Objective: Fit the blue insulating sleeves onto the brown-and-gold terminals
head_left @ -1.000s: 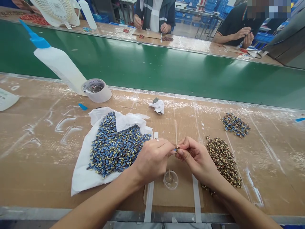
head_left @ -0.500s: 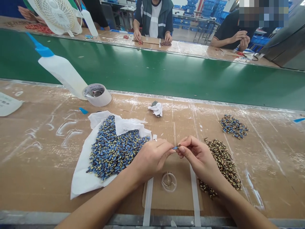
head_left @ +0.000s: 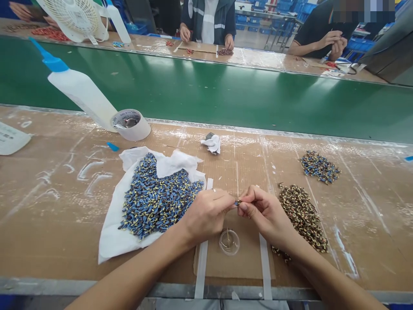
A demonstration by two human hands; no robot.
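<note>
My left hand (head_left: pixel 209 213) and my right hand (head_left: pixel 266 211) meet fingertip to fingertip above a cardboard pad. Both are closed in a pinch around a tiny blue-and-dark piece (head_left: pixel 238 202), mostly covered by the fingers. Left of my left hand, a heap of small blue, yellow and dark pieces (head_left: pixel 158 200) lies on a white sheet (head_left: pixel 111 241). Beside my right hand is a pile of small brown-and-cream pieces (head_left: pixel 301 215). Below my hands stands a small clear cup (head_left: pixel 229 242) with a thin stick in it. Farther right sits a smaller blue-and-dark pile (head_left: pixel 319 167).
A blue-tipped white bottle (head_left: pixel 82 97) leans beside a tape roll (head_left: pixel 131 125). Crumpled white paper (head_left: pixel 211 143) lies ahead of my hands. Beyond runs a green belt (head_left: pixel 200 92), with co-workers (head_left: pixel 209 21) and a fan (head_left: pixel 75 19) across it.
The view has shifted slightly. My fingertips have drawn closer around the tiny piece, so less of its blue part shows. A co-worker's hand opposite has lifted off the table.
</note>
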